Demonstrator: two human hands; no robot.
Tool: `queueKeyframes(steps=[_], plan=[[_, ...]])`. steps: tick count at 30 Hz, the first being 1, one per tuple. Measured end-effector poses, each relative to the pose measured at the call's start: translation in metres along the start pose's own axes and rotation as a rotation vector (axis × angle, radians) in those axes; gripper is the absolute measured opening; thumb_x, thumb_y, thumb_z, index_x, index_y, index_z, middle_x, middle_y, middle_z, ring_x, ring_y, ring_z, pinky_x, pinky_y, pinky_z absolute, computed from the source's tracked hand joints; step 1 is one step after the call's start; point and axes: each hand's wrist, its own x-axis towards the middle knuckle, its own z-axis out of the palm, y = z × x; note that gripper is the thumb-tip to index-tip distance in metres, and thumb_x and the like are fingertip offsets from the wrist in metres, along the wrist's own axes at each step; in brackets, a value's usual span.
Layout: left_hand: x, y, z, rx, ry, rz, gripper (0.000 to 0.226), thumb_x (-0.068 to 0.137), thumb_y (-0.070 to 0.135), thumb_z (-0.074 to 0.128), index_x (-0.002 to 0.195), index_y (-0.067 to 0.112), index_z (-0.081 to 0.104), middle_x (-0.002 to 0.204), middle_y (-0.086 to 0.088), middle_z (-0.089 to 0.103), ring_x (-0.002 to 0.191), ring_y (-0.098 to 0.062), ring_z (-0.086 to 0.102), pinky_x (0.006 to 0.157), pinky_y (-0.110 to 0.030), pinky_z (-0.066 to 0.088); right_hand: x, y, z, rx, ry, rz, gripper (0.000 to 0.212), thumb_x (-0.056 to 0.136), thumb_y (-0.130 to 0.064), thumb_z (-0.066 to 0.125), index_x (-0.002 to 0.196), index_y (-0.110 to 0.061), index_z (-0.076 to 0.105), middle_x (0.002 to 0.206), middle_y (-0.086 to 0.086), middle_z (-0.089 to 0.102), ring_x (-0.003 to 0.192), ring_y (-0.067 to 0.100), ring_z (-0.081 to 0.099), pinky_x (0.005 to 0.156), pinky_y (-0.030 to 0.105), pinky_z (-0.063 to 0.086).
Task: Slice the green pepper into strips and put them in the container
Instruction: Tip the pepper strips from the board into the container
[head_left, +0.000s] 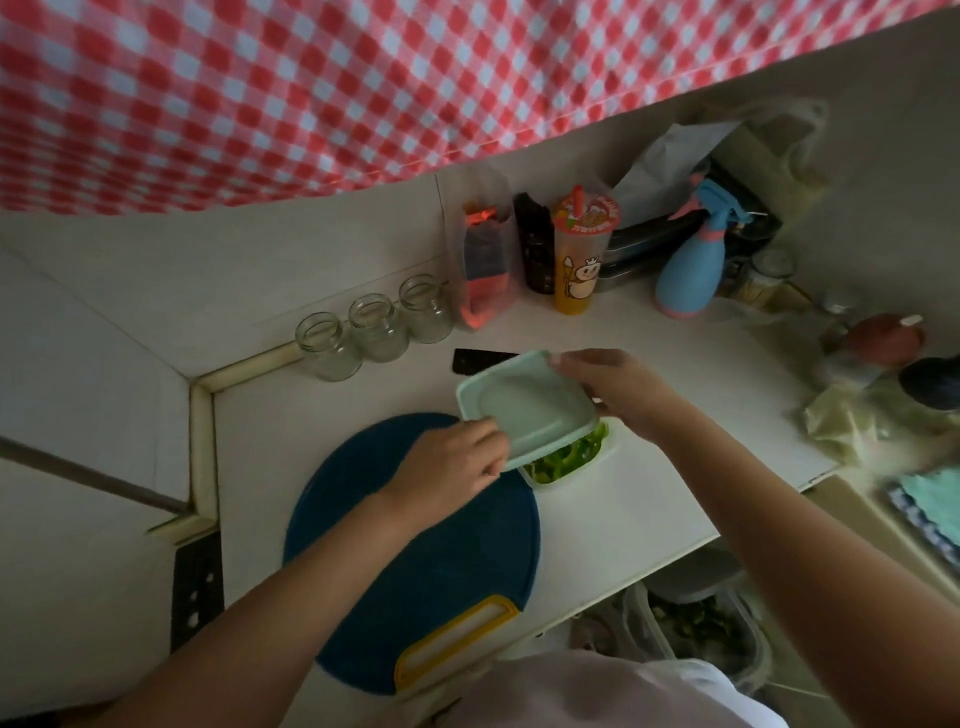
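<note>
Held the lid (527, 410) tilted over the container (576, 467) — left hand (452, 462) at 7 o'clock, right hand (618, 389) at 2, both grips pinching — presumably to seal in the pepper strips (569, 454).

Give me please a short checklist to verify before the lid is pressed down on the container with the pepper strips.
1. Both hands hold the lid: ok. Left hand grips the near-left corner, right hand the far-right edge of the lid.
2. Lid lined up with the container: not ok. It sits tilted and shifted to the far left; the near-right part is open.
3. Pepper strips inside, none over the rim: cannot tell; the lid hides most.
4. Knife away from the hands: ok, it lies behind the lid.
5. Container flat on the counter: cannot tell; its left edge meets the cutting board.
</note>
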Motion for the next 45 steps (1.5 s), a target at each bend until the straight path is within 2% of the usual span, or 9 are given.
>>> queueKeyframes(steps=[4, 8, 12, 17, 21, 25, 29, 33, 45], plan=[[0.008, 0.004, 0.023, -0.116, -0.204, -0.048, 0.024, 0.078, 0.031, 0.071, 0.077, 0.019, 0.050, 0.082, 0.009, 0.047, 0.073, -0.003, 0.040, 0.054, -0.020, 0.035, 0.012, 0.029, -0.004, -0.230, 0.266, -0.031, 0.030, 0.096, -0.024, 0.049, 0.124, -0.017, 0.059, 0.118, 0.004, 0.062, 0.101, 0.020, 0.058, 0.084, 0.030, 0.049], [0.015, 0.005, 0.032, -0.178, -0.296, -0.307, 0.058, 0.073, 0.059, 0.067, 0.114, 0.024, 0.046, 0.115, 0.009, 0.040, 0.107, -0.008, 0.039, 0.086, -0.023, 0.041, 0.017, 0.061, -0.002, -0.282, 0.355, -0.097, 0.027, 0.096, -0.019, 0.047, 0.116, -0.013, 0.064, 0.112, 0.008, 0.066, 0.102, 0.023, 0.059, 0.079, 0.027, 0.042], [0.027, 0.008, 0.040, -0.210, -0.439, -0.464, 0.112, 0.067, 0.062, 0.071, 0.148, 0.017, 0.008, 0.153, -0.005, 0.003, 0.141, -0.021, 0.006, 0.116, -0.037, 0.014, 0.019, 0.076, 0.008, -0.273, 0.432, -0.135, 0.026, 0.097, -0.020, 0.044, 0.113, -0.013, 0.063, 0.100, 0.007, 0.067, 0.087, 0.020, 0.057, 0.070, 0.024, 0.036], [0.034, 0.012, 0.056, -0.181, -0.618, -0.554, 0.132, 0.064, 0.068, 0.069, 0.147, 0.014, -0.019, 0.152, -0.012, -0.028, 0.143, -0.029, -0.016, 0.118, -0.046, 0.004, 0.026, 0.077, 0.019, -0.230, 0.519, -0.201, 0.023, 0.098, -0.022, 0.045, 0.108, -0.012, 0.063, 0.098, 0.001, 0.063, 0.083, 0.013, 0.053, 0.065, 0.020, 0.036], [0.039, 0.010, 0.061, -0.198, -0.563, -0.601, 0.134, 0.061, 0.064, 0.074, 0.148, 0.014, -0.016, 0.153, -0.012, -0.018, 0.143, -0.031, -0.006, 0.118, -0.044, 0.011, 0.037, 0.083, 0.019, -0.272, 0.509, -0.242, 0.023, 0.096, -0.020, 0.052, 0.114, -0.013, 0.064, 0.115, 0.002, 0.049, 0.106, 0.020, 0.052, 0.089, 0.020, 0.037], [0.043, 0.006, 0.063, -0.173, -0.590, -0.585, 0.134, 0.059, 0.063, 0.076, 0.148, 0.013, -0.012, 0.150, -0.011, -0.010, 0.139, -0.030, 0.003, 0.116, -0.040, 0.018, 0.041, 0.098, 0.017, -0.390, 0.494, -0.266, 0.029, 0.098, -0.020, 0.049, 0.123, -0.013, 0.061, 0.122, 0.008, 0.052, 0.111, 0.025, 0.052, 0.094, 0.027, 0.042], [0.050, 0.003, 0.066, -0.121, -0.656, -0.594, 0.133, 0.063, 0.061, 0.075, 0.147, 0.012, -0.016, 0.151, -0.019, -0.016, 0.142, -0.034, -0.002, 0.116, -0.040, 0.017, 0.045, 0.102, 0.017, -0.592, 0.443, -0.264, 0.038, 0.102, -0.026, 0.038, 0.136, -0.017, 0.051, 0.112, 0.009, 0.054, 0.099, 0.026, 0.054, 0.084, 0.031, 0.045], [0.057, -0.002, 0.067, -0.133, -0.709, -0.597, 0.133, 0.063, 0.058, 0.076, 0.147, 0.013, -0.017, 0.151, -0.020, -0.018, 0.142, -0.034, -0.004, 0.115, -0.039, 0.016, 0.059, 0.085, 0.011, -0.624, 0.431, -0.151, 0.049, 0.102, -0.040, 0.028, 0.107, -0.013, 0.068, 0.101, 0.010, 0.063, 0.090, 0.028, 0.059, 0.072, 0.029, 0.039], [0.061, -0.011, 0.072, -0.174, -0.659, -0.577, 0.133, 0.059, 0.049, 0.083, 0.148, 0.018, -0.012, 0.150, -0.011, -0.012, 0.140, -0.030, 0.005, 0.113, -0.040, 0.028, 0.074, 0.086, 0.011, -0.676, 0.373, -0.096, 0.053, 0.101, -0.043, 0.016, 0.113, -0.018, 0.061, 0.100, 0.013, 0.068, 0.092, 0.035, 0.060, 0.080, 0.037, 0.046]])
